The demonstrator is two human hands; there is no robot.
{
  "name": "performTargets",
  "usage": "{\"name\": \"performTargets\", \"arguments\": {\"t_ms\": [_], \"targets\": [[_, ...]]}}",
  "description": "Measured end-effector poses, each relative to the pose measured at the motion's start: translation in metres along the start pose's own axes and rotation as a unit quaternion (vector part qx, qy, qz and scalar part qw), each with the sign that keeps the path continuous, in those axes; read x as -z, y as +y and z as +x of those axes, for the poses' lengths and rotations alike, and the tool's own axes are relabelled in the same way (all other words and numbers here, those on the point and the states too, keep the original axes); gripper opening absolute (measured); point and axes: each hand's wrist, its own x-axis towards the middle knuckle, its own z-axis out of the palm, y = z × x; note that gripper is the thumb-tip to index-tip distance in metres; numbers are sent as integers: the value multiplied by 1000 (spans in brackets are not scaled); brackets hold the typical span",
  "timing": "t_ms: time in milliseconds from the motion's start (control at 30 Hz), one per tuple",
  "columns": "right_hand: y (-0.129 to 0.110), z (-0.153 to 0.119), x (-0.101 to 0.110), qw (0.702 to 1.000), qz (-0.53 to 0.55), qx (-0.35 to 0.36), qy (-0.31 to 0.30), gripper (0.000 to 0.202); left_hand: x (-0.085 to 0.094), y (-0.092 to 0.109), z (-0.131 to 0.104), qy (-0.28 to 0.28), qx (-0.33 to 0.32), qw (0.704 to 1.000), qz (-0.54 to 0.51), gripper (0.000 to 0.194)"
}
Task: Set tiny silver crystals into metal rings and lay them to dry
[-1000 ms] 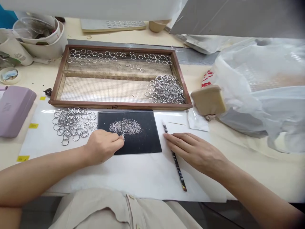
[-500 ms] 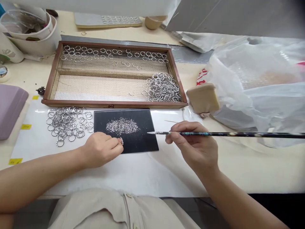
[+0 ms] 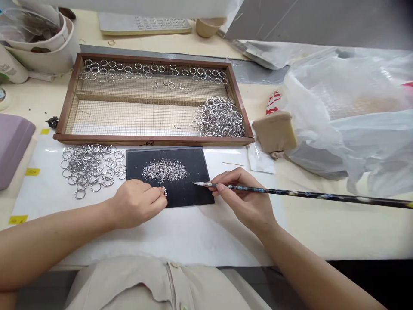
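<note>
My left hand (image 3: 140,203) is closed, pinching a small silver ring (image 3: 164,191) over the lower left part of a black mat (image 3: 190,196). Tiny sparkling stones (image 3: 165,170) lie in a pile on the mat, just beyond that ring. Between the fingers of my right hand (image 3: 247,200) is a long dark patterned pen-like tool (image 3: 290,193), its pale pointed tip over the mat's right part. Left of the mat, many silver rings (image 3: 85,165) lie heaped on white paper (image 3: 145,241).
Behind the mat stands a wood-framed mesh tray (image 3: 155,141) with more rings in rows and a heap. A thin stick (image 3: 233,163), a tan block (image 3: 274,132) and plastic bags (image 3: 355,107) are at the right. Far left are a mauve box (image 3: 14,146) and white tubs (image 3: 48,56).
My right hand has moved left and slightly down, bringing the tool's tip farther over the mat. The thin stick shows more fully. My left hand has stayed nearly in place with the ring.
</note>
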Motion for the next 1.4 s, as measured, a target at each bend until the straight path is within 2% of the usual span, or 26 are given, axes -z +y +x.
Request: {"name": "performTargets", "arguments": {"t_ms": [200, 333, 500, 600, 700, 800, 900, 1200, 1400], "targets": [[1, 1, 1, 1000, -26, 4, -6, 10, 1, 0, 1, -2, 0, 1000, 0, 26], [2, 2, 0, 999, -34, 32, -10, 11, 1, -1, 1, -2, -1, 1000, 4, 27], [2, 3, 1, 999, 0, 35, -6, 9, 1, 0, 0, 2, -3, 1000, 11, 24], [-6, 5, -4, 998, 50, 26, -26, 7, 0, 0, -1, 0, -9, 1000, 19, 21], [-22, 7, -15, 994, 72, 49, -64, 10, -1, 1, -3, -8, -18, 1000, 25, 17], [-37, 9, -27, 991, 54, 91, -82, 11, -1, 1, -3, -9, -22, 999, 32, 17], [-44, 10, -36, 989, 26, 127, -72, 13, 0, 2, -1, -6, -26, 999, 41, 18], [-39, 5, -42, 981, -17, 183, -67, 16, 0, 4, -1, -14, -30, 998, 45, 18], [-39, 6, -43, 978, -36, 193, -74, 18, 0, 3, -2, -27, -34, 998, 39, 16]]}}
